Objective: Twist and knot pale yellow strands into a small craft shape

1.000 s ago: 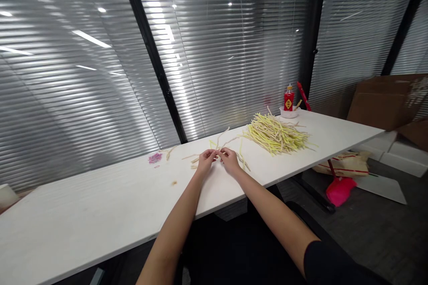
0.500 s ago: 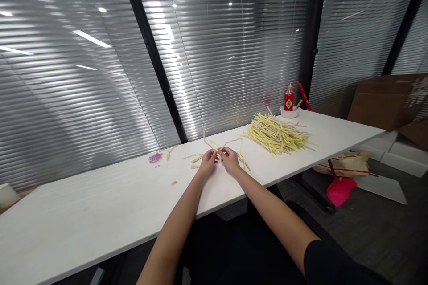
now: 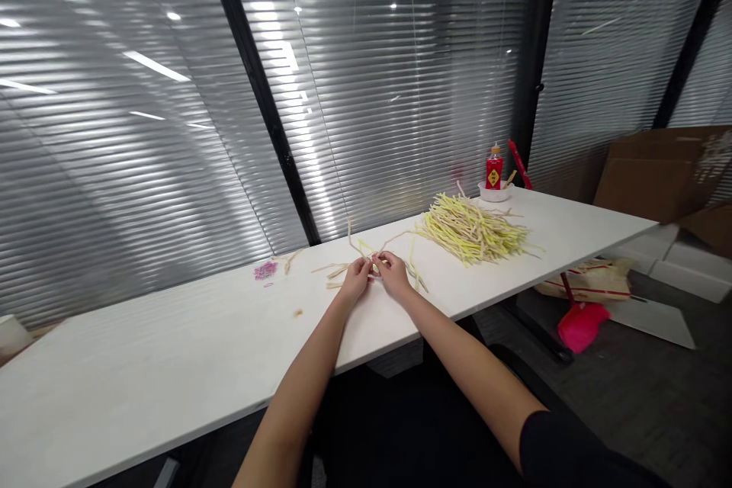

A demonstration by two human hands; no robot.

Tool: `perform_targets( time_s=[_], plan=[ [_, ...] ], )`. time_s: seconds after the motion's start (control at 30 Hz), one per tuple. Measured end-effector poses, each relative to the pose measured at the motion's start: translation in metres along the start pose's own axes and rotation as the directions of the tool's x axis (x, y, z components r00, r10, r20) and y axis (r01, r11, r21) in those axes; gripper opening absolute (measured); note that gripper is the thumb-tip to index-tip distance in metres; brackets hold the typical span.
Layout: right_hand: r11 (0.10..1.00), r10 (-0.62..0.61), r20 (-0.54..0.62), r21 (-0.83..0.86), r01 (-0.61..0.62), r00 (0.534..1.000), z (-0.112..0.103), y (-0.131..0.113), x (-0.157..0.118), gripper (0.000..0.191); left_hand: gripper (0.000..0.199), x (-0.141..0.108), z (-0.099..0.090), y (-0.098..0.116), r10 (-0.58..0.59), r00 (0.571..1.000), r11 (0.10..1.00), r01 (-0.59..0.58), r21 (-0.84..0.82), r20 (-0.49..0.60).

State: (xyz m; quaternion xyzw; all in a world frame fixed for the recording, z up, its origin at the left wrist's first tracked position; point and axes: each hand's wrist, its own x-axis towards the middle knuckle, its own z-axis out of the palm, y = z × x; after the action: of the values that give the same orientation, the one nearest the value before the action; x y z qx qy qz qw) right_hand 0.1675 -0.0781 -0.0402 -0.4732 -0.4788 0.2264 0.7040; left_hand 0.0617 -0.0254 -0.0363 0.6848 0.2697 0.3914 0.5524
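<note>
My left hand (image 3: pixel 357 277) and my right hand (image 3: pixel 392 272) meet over the white table (image 3: pixel 217 343), their fingertips close together. Both are closed on thin yellow and beige strips (image 3: pixel 354 243), whose ends stick up and out around the fingers. Where the strips cross between the fingertips is too small to make out. Some beige strips (image 3: pixel 336 272) lie left of my left hand, and a yellow strip (image 3: pixel 412 259) reaches past my right hand. Further right lies a large heap of yellow and beige strips (image 3: pixel 474 230).
Small pink-purple bands (image 3: pixel 265 270) lie left of my hands. A red bottle (image 3: pixel 494 169) stands in a white bowl (image 3: pixel 495 194) at the back right. Blinds (image 3: pixel 400 91) rise behind the table. Cardboard boxes (image 3: pixel 646 175) and a pink dustpan (image 3: pixel 582 326) are at the right.
My hands have stayed in nearly the same place, with slight finger movement. The strip end above my right hand has shifted a little.
</note>
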Motion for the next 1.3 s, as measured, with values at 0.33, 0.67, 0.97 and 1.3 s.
perform_targets(
  time_s=[0.33,0.67,0.97,1.3],
  plan=[
    [0.996,-0.023,-0.028,-0.088,0.021,0.999,-0.002,0.001,0.000,0.023,0.037,-0.004,0.000,0.008,-0.023,0.999,0.998,0.025,0.062,-0.031],
    [0.981,-0.047,-0.021,-0.190,0.042,0.999,-0.005,-0.005,-0.003,0.025,0.029,-0.002,-0.002,0.001,0.089,0.995,0.973,-0.079,0.216,-0.040],
    [0.980,-0.032,-0.041,-0.197,0.024,0.999,-0.006,0.000,-0.001,0.022,0.011,-0.008,0.000,0.008,0.271,0.962,0.861,-0.235,0.451,-0.016],
    [0.997,0.017,-0.072,-0.079,-0.023,0.997,-0.003,0.007,0.003,0.025,0.017,-0.009,0.002,0.012,0.240,0.971,0.912,-0.225,0.344,-0.002]
  ],
)
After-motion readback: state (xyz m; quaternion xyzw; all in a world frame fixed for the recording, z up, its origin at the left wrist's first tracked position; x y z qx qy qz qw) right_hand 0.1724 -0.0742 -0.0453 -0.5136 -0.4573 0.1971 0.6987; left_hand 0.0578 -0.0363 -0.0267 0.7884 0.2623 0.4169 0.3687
